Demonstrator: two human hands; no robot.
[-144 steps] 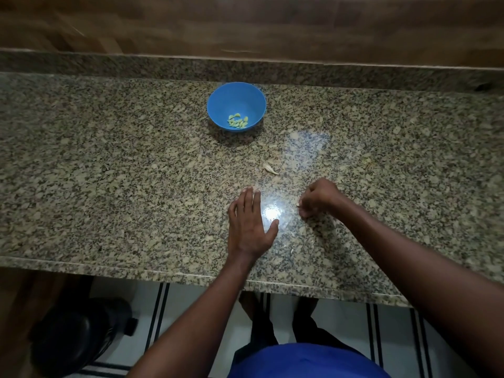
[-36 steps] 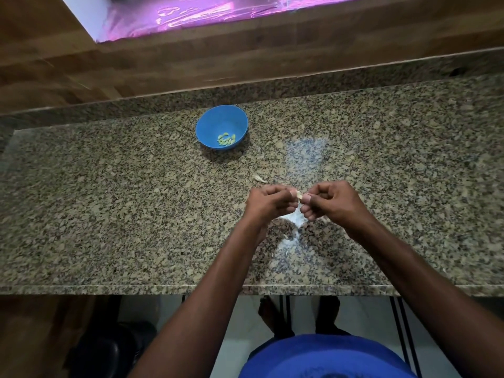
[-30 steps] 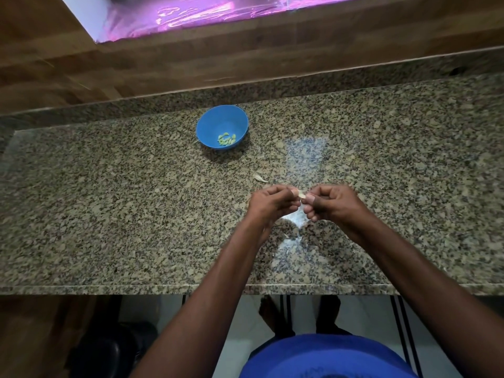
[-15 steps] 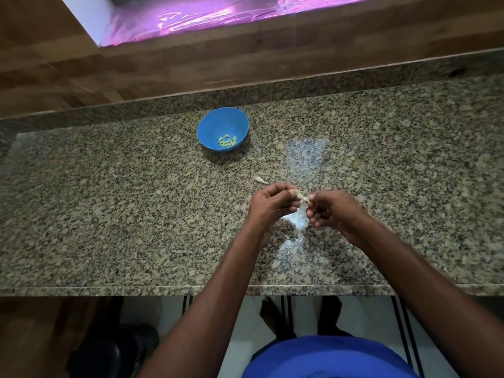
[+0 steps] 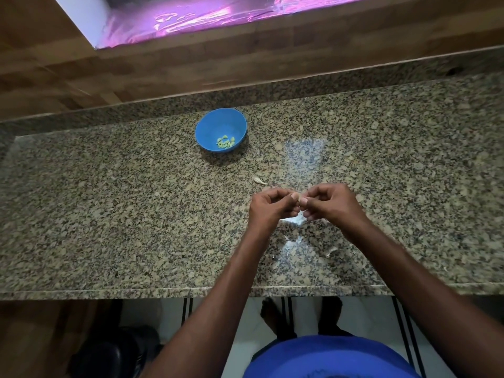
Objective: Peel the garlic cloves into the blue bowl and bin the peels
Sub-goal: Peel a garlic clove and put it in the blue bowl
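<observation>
My left hand point(image 5: 268, 207) and my right hand point(image 5: 331, 203) meet just above the granite counter point(image 5: 109, 214), fingers curled. Between their fingertips they pinch one small pale garlic clove point(image 5: 301, 199), mostly hidden by the fingers. Farther back and to the left stands the blue bowl point(image 5: 211, 126), holding several peeled yellowish cloves point(image 5: 225, 141). One unpeeled clove point(image 5: 259, 180) lies on the counter just beyond my left hand. Bits of peel point(image 5: 331, 251) lie on the counter near my right wrist.
A dark bin point(image 5: 109, 356) stands on the floor below the counter's front edge, at the lower left. A wooden wall and a low granite upstand run along the back. My feet show on the tiled floor under the edge.
Since 4.8 s ago my left hand left the counter and joined my right hand on the clove. In the last second both hands stay together, fingers working slightly; the view has shifted a little.
</observation>
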